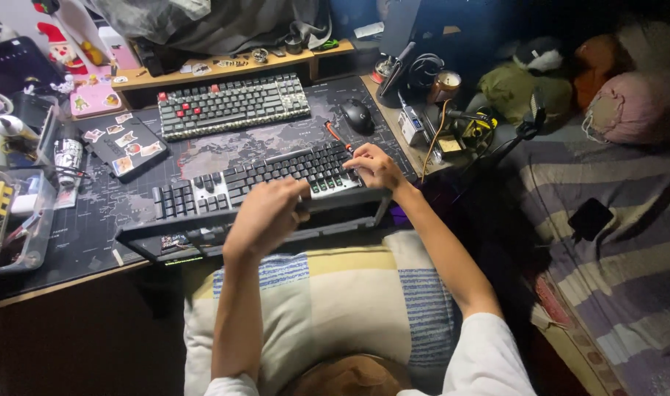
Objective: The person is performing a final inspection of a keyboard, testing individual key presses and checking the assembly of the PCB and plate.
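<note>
Near desk [71, 249] edge: our left hand [265, 216] clasps the black keyboard [261, 183] front; right hand [375, 167] pinches an orange-handled tool [337, 136] at its corner. Board looks rigid, moderately heavy, keycaps loose-prone; best gripped by the case edges.

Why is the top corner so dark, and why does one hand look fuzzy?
Head view: the light falls mostly on the desk mat and the two keyboards, so the top right corner beyond it sinks into shadow; the left hand is smeared by motion blur over the near keyboard, while the right hand looks sharper; straight desk edges bow slightly from the wide lens.
</note>
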